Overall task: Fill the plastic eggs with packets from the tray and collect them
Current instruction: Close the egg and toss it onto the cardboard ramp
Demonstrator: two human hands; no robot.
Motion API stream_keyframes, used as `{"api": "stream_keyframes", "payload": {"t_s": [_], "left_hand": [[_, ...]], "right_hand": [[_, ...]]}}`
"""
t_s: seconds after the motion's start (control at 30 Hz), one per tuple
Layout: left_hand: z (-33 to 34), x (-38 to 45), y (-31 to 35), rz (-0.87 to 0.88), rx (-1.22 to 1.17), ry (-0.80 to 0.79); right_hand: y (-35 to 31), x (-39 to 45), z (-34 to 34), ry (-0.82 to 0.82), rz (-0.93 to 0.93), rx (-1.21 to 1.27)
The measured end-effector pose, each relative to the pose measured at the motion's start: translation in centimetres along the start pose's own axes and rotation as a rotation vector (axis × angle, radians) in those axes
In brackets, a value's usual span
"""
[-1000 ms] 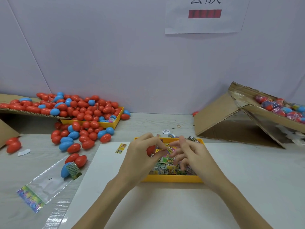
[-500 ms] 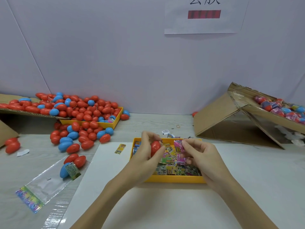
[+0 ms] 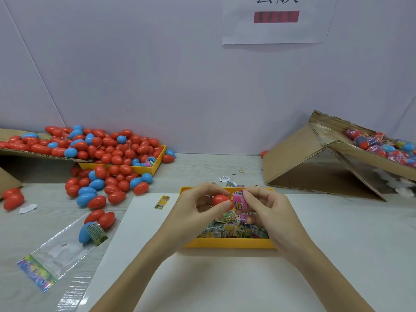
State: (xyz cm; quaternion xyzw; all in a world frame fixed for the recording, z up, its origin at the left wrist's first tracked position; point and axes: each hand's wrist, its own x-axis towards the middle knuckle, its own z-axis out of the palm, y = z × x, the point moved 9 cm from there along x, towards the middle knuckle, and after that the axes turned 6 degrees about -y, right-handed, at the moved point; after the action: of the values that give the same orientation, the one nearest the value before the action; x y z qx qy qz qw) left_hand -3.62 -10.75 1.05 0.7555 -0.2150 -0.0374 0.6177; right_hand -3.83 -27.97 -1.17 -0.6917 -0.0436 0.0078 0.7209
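Hands: 1 red egg (image 3: 221, 199) (left (image 3: 198, 210)), 1 pink packet (image 3: 239, 200) (right (image 3: 270, 212))

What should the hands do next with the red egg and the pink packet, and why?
Probably push the small pink packet, pinched in the right hand, into the red plastic egg held by the left hand. The two already touch above the yellow tray, but the packet is not yet inside.

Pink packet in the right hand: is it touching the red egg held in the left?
Touching. The head view shows the pink packet pressed edge-on against the red egg, no gap visible, above the yellow tray.
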Motion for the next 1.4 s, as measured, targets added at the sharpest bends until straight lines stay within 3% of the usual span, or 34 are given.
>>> {"api": "stream_keyframes", "payload": {"t_s": [0.17,0.33,0.53,0.9,1.03,1.4], "left_hand": [[1.1,-0.3,-0.7,-0.090,-0.064,-0.023],[0.1,-0.4,1.0,0.067,0.293,0.121],[-1.6,-1.0,1.7,0.131,0.227,0.293],[-0.3,-0.5,0.5,0.058,0.166,0.122],[0.6,-0.3,-0.9,-0.097,-0.093,-0.034],[1.0,-0.1,0.1,0.006,-0.074,-0.054]], "right_hand": [[-1.0,-0.2,0.2,0.010,-0.096,-0.150],[-1.6,-0.6,1.0,-0.055,-0.151,-0.202],[-1.4,-0.6,2.0,-0.134,-0.102,-0.125],[-1.4,-0.7,1.9,-0.098,-0.144,-0.192],[-1.2,-0.5,0.4,0.021,-0.133,-0.105],[-1.4,-0.4,-0.5,0.102,-0.156,-0.148]]}}
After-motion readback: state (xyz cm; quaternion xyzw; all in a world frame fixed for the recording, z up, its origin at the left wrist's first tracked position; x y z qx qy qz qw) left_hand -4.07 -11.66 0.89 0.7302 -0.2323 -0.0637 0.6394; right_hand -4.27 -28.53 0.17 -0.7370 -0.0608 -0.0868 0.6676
